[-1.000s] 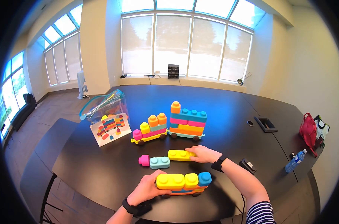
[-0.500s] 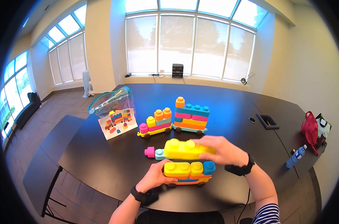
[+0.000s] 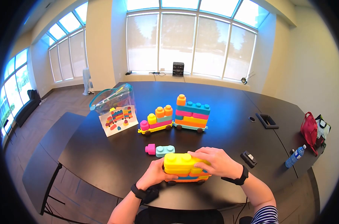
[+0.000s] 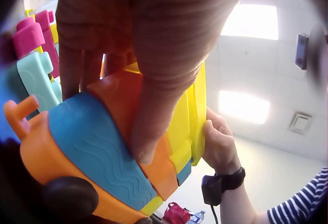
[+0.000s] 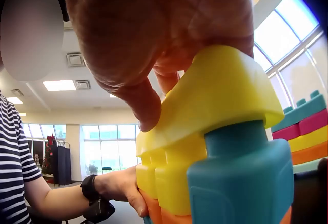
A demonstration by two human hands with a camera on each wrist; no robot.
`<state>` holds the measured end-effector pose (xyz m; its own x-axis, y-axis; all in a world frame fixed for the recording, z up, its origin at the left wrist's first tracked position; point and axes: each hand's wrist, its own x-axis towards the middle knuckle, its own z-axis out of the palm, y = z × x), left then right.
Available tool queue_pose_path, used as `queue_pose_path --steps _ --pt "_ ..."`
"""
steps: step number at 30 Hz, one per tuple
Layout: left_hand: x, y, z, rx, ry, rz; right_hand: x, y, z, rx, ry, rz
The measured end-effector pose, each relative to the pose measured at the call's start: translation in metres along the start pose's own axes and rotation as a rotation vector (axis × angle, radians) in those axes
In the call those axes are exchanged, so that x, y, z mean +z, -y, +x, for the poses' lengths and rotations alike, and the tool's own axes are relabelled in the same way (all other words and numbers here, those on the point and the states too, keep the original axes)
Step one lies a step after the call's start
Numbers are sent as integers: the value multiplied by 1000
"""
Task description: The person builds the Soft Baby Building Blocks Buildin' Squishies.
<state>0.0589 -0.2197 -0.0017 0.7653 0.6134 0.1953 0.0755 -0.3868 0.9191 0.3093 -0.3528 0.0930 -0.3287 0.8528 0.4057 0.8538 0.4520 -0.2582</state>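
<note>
The left hand (image 3: 154, 174) grips the left end of a block wagon, its thumb on the orange blocks (image 4: 120, 98). A long yellow block (image 3: 177, 158) lies over the wagon's yellow and blue top blocks, pinched by the right hand (image 3: 217, 161) at its right end. In the right wrist view the yellow block (image 5: 220, 88) sits slightly tilted above the blue block (image 5: 241, 178); whether it is pressed fully down I cannot tell. Behind the wagon lie a pink block (image 3: 150, 149) and a light teal block (image 3: 165, 151).
Two built wagons, a low one (image 3: 156, 127) and a taller one (image 3: 192, 118), stand farther back. A picture card (image 3: 119, 121) leans on a clear bag (image 3: 121, 98) at the left. To the right are a black device (image 3: 248, 159), a bottle (image 3: 296, 156) and a red bag (image 3: 309, 128).
The right hand has lifted the long yellow block from beside the teal block and brought it onto the wagon's top. The left hand has kept its grip on the wagon.
</note>
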Motion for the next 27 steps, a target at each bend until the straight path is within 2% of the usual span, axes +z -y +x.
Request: queue_pose_path --steps 7,10,13,16,17,18,22,23,27 --pt "1 -8 2 -67 23 -32 15 1 -7 -3 -83 -82" --pt "0 -4 3 27 14 40 13 -1 -6 10 -61 -68" --pt "-3 -13 3 -85 72 -3 12 0 -6 24 -51 -70" --pt "-28 -7 9 126 184 312 12 1 -7 32 -42 -74" --pt "-39 -12 10 168 142 388 11 2 -7 38 -35 -77" --pt "-51 -7 14 150 90 523 10 2 -7 44 -29 -79" --pt "-80 19 44 178 -90 768 11 2 -7 43 -33 -71" --pt "-83 39 56 185 -101 822 10 3 -7 53 -24 -67" --pt "-75 64 76 29 21 971 5 1 -5 21 -31 -3"
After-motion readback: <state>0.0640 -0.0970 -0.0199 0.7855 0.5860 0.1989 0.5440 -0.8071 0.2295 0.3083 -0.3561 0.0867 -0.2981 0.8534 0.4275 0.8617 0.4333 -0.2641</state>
